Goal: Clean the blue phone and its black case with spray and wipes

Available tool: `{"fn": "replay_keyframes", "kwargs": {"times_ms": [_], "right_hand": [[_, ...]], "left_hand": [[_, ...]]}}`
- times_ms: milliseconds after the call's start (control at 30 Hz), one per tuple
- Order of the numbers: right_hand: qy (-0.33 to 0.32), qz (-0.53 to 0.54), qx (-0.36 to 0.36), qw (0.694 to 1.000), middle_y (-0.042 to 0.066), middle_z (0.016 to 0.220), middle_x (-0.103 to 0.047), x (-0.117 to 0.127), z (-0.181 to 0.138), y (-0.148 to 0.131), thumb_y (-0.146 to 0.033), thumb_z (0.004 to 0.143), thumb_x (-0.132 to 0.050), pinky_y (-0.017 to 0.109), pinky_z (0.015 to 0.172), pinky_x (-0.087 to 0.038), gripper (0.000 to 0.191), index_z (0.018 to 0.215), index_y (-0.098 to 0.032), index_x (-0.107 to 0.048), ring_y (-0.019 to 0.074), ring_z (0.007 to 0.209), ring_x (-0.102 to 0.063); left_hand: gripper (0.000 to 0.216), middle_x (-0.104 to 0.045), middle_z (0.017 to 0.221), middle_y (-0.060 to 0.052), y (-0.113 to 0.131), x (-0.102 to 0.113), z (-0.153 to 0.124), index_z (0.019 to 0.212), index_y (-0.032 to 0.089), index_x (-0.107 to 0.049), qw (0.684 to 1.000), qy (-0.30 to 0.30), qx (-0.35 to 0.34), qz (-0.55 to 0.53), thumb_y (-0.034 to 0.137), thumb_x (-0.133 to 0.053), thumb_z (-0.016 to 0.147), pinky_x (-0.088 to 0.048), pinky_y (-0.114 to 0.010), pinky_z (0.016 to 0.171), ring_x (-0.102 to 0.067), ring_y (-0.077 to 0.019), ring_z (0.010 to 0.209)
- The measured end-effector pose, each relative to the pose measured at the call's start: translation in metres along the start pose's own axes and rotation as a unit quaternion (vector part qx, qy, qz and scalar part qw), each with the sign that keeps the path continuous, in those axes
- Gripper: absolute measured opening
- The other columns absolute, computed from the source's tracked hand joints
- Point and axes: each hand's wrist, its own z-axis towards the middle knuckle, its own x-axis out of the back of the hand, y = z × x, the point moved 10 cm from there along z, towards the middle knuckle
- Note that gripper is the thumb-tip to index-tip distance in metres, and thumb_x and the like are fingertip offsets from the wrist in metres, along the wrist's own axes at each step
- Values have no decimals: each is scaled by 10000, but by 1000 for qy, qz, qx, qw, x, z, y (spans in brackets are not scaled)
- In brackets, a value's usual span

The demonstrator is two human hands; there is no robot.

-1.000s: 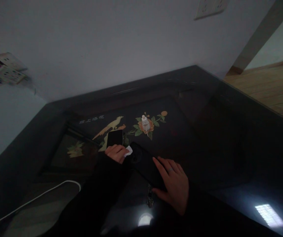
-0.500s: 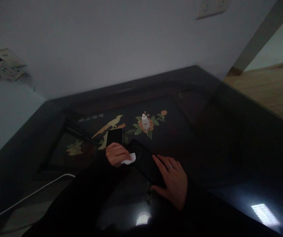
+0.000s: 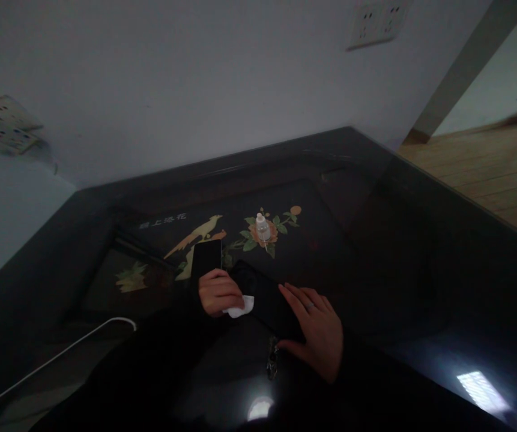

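A flat black object (image 3: 262, 297), perhaps a phone case, lies slantwise on the dark glass table (image 3: 397, 252). My right hand (image 3: 314, 327) rests flat on its near end, fingers stretched out, a ring on one finger. My left hand (image 3: 217, 292) is curled around a small white wipe (image 3: 240, 307) and presses it against the black object's left edge. Something small and dark (image 3: 271, 360) dangles or lies below the object's near end. Just beyond my left hand lies a black phone (image 3: 206, 257).
A small clear bottle (image 3: 262, 227) stands on the painted flower design behind the hands. A white cable (image 3: 60, 354) curves across the near left. Wall sockets (image 3: 375, 23) sit above; wooden floor (image 3: 487, 174) lies beyond the table's right edge.
My left hand with the white wipe has slid toward me along the black object's left edge. My right hand has stayed on the near end.
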Motion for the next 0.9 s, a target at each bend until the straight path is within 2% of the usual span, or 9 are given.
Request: {"fn": "replay_keyframes", "kwargs": {"times_ms": [67,133,200,300,367,567,667,800,900], "right_hand": [[-2,2,3,1000,86,1250,-504,-1,0,0,-417,588,-692,386,846,-351,782,1274,-182,-398,270,1055,-448],[-2,-3,2,1000,91,1248,-506,-1,0,0,-415,592,-687,388,844,-355,772,1269,-175,-404,269,1052,-450],[-4,-13,-3,1000,99,1240,-513,-1,1,1,-415,592,-689,385,839,-362,770,1264,-166,-408,265,1044,-458],[-9,-21,-4,1000,100,1243,-511,0,1,0,-393,587,-701,379,840,-371,783,1272,-167,-395,258,1046,-462],[-7,-19,-3,1000,92,1242,-512,0,1,-1,-375,578,-712,383,841,-374,798,1278,-173,-384,256,1048,-462],[6,-9,-3,1000,102,1271,-484,-2,0,2,-359,589,-700,394,838,-369,811,1295,-152,-360,281,1065,-450],[15,-9,-20,1000,112,1278,-474,-1,0,5,-379,561,-712,413,842,-376,838,1291,-159,-364,300,1079,-444],[12,17,-19,1000,114,1222,-521,0,0,4,-272,571,-697,427,880,-381,795,1286,-158,-369,293,1086,-450],[21,62,-6,998,118,1227,-498,3,1,2,-183,589,-638,430,925,-371,718,1261,-155,-388,282,1124,-429]], "left_hand": [[207,-679,711,44,21,-8,11,746,229,-617,999,18,-24,-18,240,-441,855,-381,-244,748,-602,-66,706],[212,-676,705,54,31,-13,18,734,227,-608,999,16,-36,-15,209,-437,857,-382,-246,773,-598,-60,706],[247,-678,707,49,23,-11,17,734,233,-617,999,4,-33,3,212,-411,869,-385,-251,797,-601,-61,717],[283,-685,719,32,-2,3,8,741,241,-634,999,-9,-1,35,246,-387,879,-393,-260,798,-608,-69,720],[272,-684,711,33,-6,5,6,744,241,-633,999,-11,4,38,254,-395,875,-395,-259,783,-608,-67,704],[231,-678,693,55,45,-25,33,732,222,-611,998,10,-54,-6,202,-422,864,-390,-246,768,-593,-66,703],[238,-683,707,44,41,-16,36,728,218,-619,999,24,-43,18,201,-423,863,-395,-249,772,-595,-74,719],[228,-688,735,28,20,7,26,766,217,-628,999,27,3,41,211,-423,865,-401,-260,773,-595,-78,724],[202,-680,740,35,28,5,27,790,213,-618,999,23,-1,22,202,-430,862,-395,-268,786,-590,-80,736]]}}
